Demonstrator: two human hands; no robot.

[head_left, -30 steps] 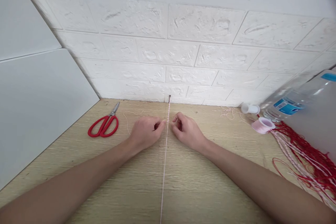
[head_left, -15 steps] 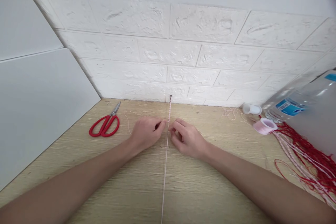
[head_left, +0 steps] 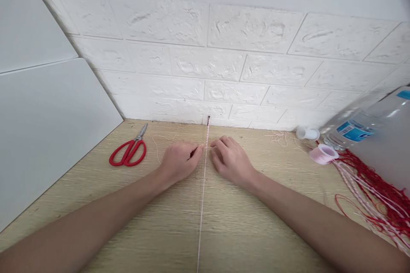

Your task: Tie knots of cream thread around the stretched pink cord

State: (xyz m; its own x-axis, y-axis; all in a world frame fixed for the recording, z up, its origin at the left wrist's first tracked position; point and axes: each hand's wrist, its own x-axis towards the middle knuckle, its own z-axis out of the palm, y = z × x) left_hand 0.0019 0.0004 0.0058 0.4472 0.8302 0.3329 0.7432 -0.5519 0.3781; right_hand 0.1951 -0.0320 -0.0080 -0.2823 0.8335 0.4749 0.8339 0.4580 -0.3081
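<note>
A pale pink cord (head_left: 201, 213) runs taut from the wall's foot toward me, its far part a knotted pink braid (head_left: 207, 134) with a dark end at the wall. My left hand (head_left: 181, 160) is closed just left of the cord, thumb and forefinger pinching a thin pink thread at the braid's lower end. On the other side my right hand (head_left: 233, 161) is closed, its fingertips pinching a thread that stretches sideways from the cord. The fingertips of both hands partly hide the threads.
Red-handled scissors (head_left: 128, 152) lie at left beside a loose thread (head_left: 156, 147). At right are a pink thread spool (head_left: 323, 154), a white spool (head_left: 307, 133), a plastic bottle (head_left: 355, 130) and a heap of red cords (head_left: 384, 192). A white brick-patterned wall (head_left: 224, 68) closes the back.
My right hand has moved slightly right, away from the cord, and a thread now shows drawn out between it and the braid. My left hand has stayed in place.
</note>
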